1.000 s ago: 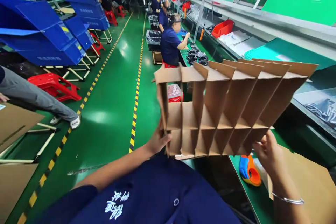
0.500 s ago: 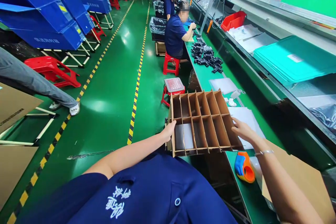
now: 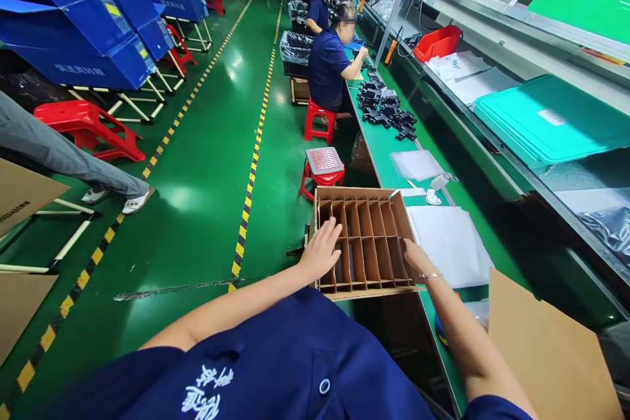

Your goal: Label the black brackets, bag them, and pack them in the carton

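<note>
A brown cardboard divider point(image 3: 355, 237) with a grid of upright slots sits down inside a cardboard box point(image 3: 361, 193), whose rim shows around it. My left hand point(image 3: 321, 251) is open, fingers spread over the divider's left end. At the opposite end my right hand point(image 3: 417, 258) reaches in at the box's right wall, against the divider. Its fingertips are hidden inside, so their grip does not show. The box is in front of my body, at the near edge of the green workbench point(image 3: 384, 164).
White sheets point(image 3: 450, 243) lie right of the box, and a large cardboard piece point(image 3: 546, 348) is at the near right. Black parts point(image 3: 386, 108) are heaped farther along the bench beside a seated co-worker point(image 3: 329, 65). A red stool point(image 3: 322, 174) stands beyond the box.
The divider has gone down into the box and sits lower between its walls. My left hand has let go of its side and opened over it; my right hand has moved left and down.
</note>
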The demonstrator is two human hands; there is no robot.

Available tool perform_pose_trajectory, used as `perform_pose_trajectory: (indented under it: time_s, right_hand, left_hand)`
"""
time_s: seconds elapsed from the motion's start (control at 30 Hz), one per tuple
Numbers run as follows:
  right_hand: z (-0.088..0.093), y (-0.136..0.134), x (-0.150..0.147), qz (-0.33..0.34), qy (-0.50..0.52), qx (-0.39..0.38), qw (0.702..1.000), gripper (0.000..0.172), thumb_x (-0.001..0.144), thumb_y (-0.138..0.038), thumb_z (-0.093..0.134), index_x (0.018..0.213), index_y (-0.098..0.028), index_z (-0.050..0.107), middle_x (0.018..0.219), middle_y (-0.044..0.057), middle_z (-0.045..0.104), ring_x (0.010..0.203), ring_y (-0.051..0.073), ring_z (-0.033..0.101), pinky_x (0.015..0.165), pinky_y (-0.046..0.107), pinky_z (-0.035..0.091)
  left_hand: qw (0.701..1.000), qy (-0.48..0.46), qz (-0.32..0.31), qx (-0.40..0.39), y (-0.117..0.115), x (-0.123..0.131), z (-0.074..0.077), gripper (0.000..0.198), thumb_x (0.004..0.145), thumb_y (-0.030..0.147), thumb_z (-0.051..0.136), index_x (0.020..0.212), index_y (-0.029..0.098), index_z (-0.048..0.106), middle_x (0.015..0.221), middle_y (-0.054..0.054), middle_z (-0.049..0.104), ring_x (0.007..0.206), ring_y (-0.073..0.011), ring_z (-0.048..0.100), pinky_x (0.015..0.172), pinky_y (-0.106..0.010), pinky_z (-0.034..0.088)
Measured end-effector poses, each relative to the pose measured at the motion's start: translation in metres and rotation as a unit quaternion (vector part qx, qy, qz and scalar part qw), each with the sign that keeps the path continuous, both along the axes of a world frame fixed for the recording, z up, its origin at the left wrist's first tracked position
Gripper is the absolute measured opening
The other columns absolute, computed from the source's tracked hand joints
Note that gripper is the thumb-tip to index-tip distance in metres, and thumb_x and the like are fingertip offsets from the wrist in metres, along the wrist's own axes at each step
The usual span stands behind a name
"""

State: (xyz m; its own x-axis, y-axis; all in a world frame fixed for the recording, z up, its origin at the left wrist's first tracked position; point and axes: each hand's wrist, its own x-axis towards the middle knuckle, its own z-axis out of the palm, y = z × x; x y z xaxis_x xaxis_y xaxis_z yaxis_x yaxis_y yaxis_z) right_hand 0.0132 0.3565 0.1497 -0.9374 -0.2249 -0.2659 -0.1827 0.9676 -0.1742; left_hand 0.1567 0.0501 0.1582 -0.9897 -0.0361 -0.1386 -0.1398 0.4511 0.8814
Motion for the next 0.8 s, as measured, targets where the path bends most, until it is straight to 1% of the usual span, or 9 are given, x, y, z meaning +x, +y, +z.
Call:
perform_pose_trajectory:
  time_s: [0.07,0.13,0.2,0.27,0.33,0.47,0.63,0.7,0.8]
  right_hand:
    - [-0.010,-0.013,-0.005,0.010,0.007,0.001,1.000,0.033,0.095,-0.026,0.051,0.124,-0.011,0.056,0.123,0.014,0.062,0.111,0.021,0.060,0.098,0.039,0.047]
    - [-0.020,-0.028,-0.014,0.012,0.024,-0.001,1.000,0.044,0.095,-0.025,0.047,0.135,-0.009,0.048,0.137,0.018,0.053,0.126,0.023,0.050,0.106,0.035,0.039]
    - [-0.032,-0.042,-0.025,0.003,0.050,-0.001,0.999,0.056,0.096,-0.032,0.043,0.145,-0.008,0.036,0.150,0.019,0.038,0.139,0.027,0.036,0.111,0.036,0.032]
    - [-0.049,-0.054,-0.035,-0.018,0.078,0.003,0.997,0.065,0.097,-0.042,0.036,0.152,-0.009,0.021,0.158,0.019,0.022,0.145,0.031,0.022,0.113,0.042,0.028]
    - [-0.069,-0.061,-0.040,-0.038,0.091,0.009,0.995,0.068,0.098,-0.048,0.030,0.153,-0.011,0.015,0.160,0.019,0.013,0.146,0.033,0.017,0.112,0.047,0.028]
    - [-0.119,-0.065,-0.038,-0.048,0.074,0.018,0.996,0.066,0.096,-0.051,0.031,0.151,-0.015,0.026,0.160,0.019,0.013,0.144,0.033,0.023,0.109,0.046,0.033]
    - [-0.182,-0.070,-0.036,-0.067,0.056,0.020,0.996,0.067,0.097,-0.050,0.025,0.152,-0.011,0.023,0.159,0.023,0.014,0.145,0.035,0.020,0.109,0.051,0.030]
    - [-0.205,-0.072,-0.038,-0.073,0.049,0.019,0.996,0.067,0.098,-0.049,0.024,0.152,-0.011,0.020,0.159,0.022,0.013,0.146,0.035,0.017,0.110,0.052,0.028]
    - [-0.239,-0.074,-0.042,-0.080,0.035,0.014,0.996,0.064,0.099,-0.046,0.022,0.153,-0.012,0.018,0.159,0.021,0.012,0.146,0.033,0.015,0.111,0.050,0.027]
  left_hand:
    - [0.976,0.025,-0.137,-0.167,0.000,-0.008,0.001,0.065,0.084,0.023,0.056,0.147,0.023,0.038,0.161,-0.005,0.018,0.150,-0.0263,0.007,0.121,-0.046,-0.002]
    - [0.949,0.004,-0.195,-0.248,0.001,-0.024,-0.006,0.064,0.083,0.024,0.059,0.145,0.021,0.042,0.159,-0.009,0.024,0.149,-0.0292,0.011,0.120,-0.050,-0.003]
    - [0.943,-0.032,-0.203,-0.262,0.006,-0.042,-0.019,0.069,0.081,0.028,0.064,0.145,0.020,0.041,0.159,-0.012,0.022,0.149,-0.0312,0.009,0.120,-0.051,-0.003]
    - [0.933,-0.077,-0.211,-0.281,0.013,-0.058,-0.038,0.078,0.078,0.036,0.068,0.148,0.022,0.037,0.161,-0.011,0.016,0.149,-0.0341,0.002,0.118,-0.057,-0.004]
    - [0.918,-0.139,-0.218,-0.300,0.023,-0.070,-0.059,0.084,0.074,0.040,0.073,0.148,0.029,0.035,0.161,-0.009,0.014,0.148,-0.0381,-0.001,0.113,-0.067,-0.004]
    - [0.877,-0.274,-0.222,-0.326,0.041,-0.089,-0.103,0.092,0.065,0.033,0.080,0.146,0.036,0.037,0.158,-0.011,0.024,0.146,-0.0434,0.001,0.104,-0.079,0.003]
    - [0.840,-0.375,-0.224,-0.321,0.056,-0.110,-0.149,0.103,0.053,0.021,0.085,0.145,0.036,0.040,0.157,-0.013,0.027,0.142,-0.0509,0.011,0.104,-0.080,0.008]
    - [0.833,-0.396,-0.233,-0.309,0.059,-0.115,-0.166,0.100,0.051,0.018,0.086,0.140,0.038,0.047,0.157,-0.009,0.029,0.143,-0.0499,0.009,0.108,-0.077,0.007]
    - [0.828,-0.418,-0.249,-0.280,0.059,-0.123,-0.193,0.085,0.053,0.022,0.086,0.130,0.045,0.057,0.154,0.001,0.035,0.146,-0.0423,0.004,0.115,-0.070,0.007]
